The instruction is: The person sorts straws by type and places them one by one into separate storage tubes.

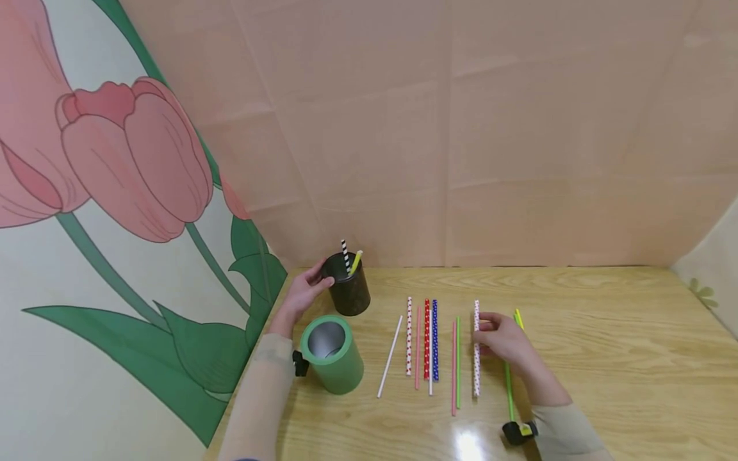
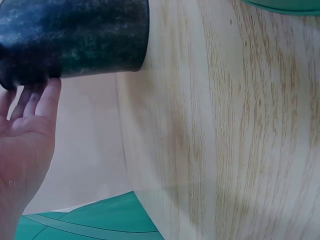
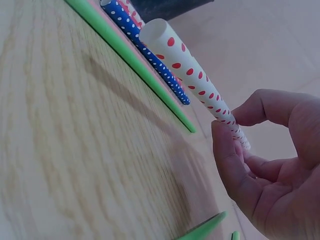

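Note:
My left hand [image 1: 300, 298] holds the side of a black pen cup [image 1: 352, 298], thumb near the rim and fingers around the far side. A black-and-white striped straw [image 1: 344, 251] and a yellow straw [image 1: 355, 262] stand inside that cup. On the right, my right hand [image 1: 506, 338] pinches a white paper straw with red dots [image 3: 192, 75] between thumb and fingers. Its shadow falls apart from it on the wood in the right wrist view. Just left of it lie a green straw [image 1: 458, 362] and a pink straw [image 1: 453, 378].
A green cylinder with a metal interior [image 1: 340, 368] stands in front of the black cup. Between the hands lie a blue dotted straw [image 1: 435, 339], a red dotted straw [image 1: 427, 339] and several others. Another green straw [image 1: 510, 394] lies by the right forearm. A pink-covered wall [image 1: 461, 160] backs the table.

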A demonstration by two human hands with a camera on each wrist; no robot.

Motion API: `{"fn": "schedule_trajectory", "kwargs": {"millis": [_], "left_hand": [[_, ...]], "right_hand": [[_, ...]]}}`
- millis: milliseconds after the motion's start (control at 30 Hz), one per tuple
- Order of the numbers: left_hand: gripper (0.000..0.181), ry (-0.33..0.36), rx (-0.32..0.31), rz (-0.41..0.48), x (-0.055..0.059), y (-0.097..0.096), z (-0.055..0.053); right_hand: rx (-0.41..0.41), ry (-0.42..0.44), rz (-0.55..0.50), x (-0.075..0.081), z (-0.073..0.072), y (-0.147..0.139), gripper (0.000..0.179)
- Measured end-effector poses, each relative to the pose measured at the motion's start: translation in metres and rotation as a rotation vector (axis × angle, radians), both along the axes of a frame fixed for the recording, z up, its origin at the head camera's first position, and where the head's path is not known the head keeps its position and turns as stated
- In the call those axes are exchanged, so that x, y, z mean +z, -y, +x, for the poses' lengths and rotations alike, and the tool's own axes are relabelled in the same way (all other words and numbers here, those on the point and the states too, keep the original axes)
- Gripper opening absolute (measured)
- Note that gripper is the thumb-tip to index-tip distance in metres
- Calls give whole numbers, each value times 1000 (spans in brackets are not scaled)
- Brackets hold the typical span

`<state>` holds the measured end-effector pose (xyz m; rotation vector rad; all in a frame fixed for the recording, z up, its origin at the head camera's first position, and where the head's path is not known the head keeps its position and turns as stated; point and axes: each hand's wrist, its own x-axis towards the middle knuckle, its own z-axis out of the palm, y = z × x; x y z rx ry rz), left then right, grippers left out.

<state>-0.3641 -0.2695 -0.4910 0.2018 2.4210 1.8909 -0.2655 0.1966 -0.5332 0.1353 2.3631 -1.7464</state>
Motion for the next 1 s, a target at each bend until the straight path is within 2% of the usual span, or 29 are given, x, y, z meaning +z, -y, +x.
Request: {"fn": "schedule_trajectory", "kwargs": {"millis": [167,233,400,733,1000], "left_hand": [[70,4,-7,12,20,-7,14],[70,-8,-2,17,19,-7,15],[72,-29,18,22,0,-2,4],[72,-50,23,16,0,0,4],[72,-49,13,9,-1,-1,3]], "right_hand": [[-1,1,-9,2,1,0,70],[0,-2,-5,3,1,0,70],[0,-34,-39,9,3,-5,70],[56,-89,-88,34,-2,-28,73],[101,-89,-140,38,-14,-29,74]]}}
